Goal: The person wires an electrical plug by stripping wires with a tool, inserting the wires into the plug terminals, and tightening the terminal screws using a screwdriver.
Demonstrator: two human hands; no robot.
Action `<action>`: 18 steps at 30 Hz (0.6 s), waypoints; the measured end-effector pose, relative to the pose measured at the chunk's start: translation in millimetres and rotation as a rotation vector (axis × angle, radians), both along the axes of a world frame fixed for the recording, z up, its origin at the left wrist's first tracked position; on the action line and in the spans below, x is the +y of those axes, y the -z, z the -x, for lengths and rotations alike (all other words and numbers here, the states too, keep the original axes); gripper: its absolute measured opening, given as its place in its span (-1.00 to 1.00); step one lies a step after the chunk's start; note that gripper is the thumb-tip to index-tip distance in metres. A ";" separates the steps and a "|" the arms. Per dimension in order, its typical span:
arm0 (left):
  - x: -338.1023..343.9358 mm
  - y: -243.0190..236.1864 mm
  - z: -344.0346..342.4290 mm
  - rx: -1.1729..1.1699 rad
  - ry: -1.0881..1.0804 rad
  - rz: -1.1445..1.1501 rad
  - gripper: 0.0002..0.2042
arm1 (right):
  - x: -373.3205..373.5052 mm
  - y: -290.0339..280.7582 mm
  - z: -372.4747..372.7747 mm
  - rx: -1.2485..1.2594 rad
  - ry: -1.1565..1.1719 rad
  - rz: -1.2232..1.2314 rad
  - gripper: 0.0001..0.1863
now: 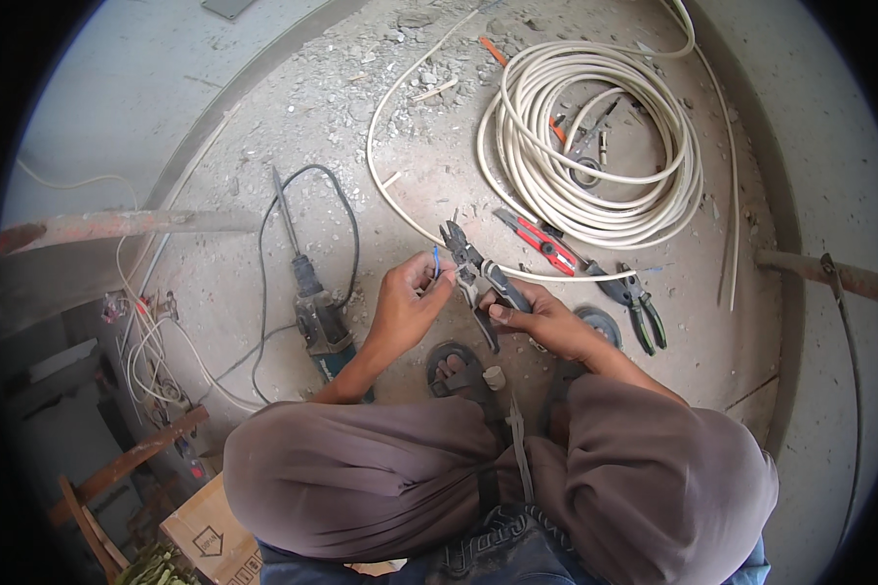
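Squatting over a dusty concrete floor (293,146), knees spread at 6 o'clock. Left hand (405,307) near centre, thumb and fingertips pressed together on a thin blue wire (436,261) that stands up out of the pinch. Right hand (546,322) just beside it at 3 o'clock, fingers wrapped around the handles of dark side cutters (473,273), jaws pointing toward 11 o'clock and lying right at the blue wire; whether touching it, cannot tell. A white cable (390,185) running under the cutters and curving away toward 12 o'clock.

Large coil of white cable (595,156) at 1 o'clock, well apart from the hands. Red-handled utility knife (541,242) between coil and right hand. Green-and-black pliers (639,307) at 3 o'clock, near the right wrist. Corded rotary hammer drill (312,302) at 9 o'clock of the left hand, bit aimed at 12 o'clock, black cord looped above it. Sandalled foot (454,370) directly below the hands. Cardboard box (210,536) at 7 o'clock, beside a wooden frame (132,458) and tangled white wires (156,361) at 8 o'clock.
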State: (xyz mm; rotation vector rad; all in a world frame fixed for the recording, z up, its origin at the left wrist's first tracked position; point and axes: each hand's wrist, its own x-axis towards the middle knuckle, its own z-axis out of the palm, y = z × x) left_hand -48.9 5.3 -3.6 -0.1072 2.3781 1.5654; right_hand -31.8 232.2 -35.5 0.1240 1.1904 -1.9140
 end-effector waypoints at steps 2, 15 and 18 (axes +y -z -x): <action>2.0 -3.6 -0.5 0.010 0.005 0.047 -0.84 | -2.6 4.9 -2.2 0.172 0.001 -0.033 -0.75; 6.2 -3.9 -8.2 0.053 -0.031 0.078 -0.85 | -19.7 -6.9 -11.4 0.699 0.106 -0.395 -0.68; 11.4 -6.7 -9.9 0.005 -0.125 0.049 -0.91 | -20.7 -11.6 -11.1 0.712 0.071 -0.489 -0.68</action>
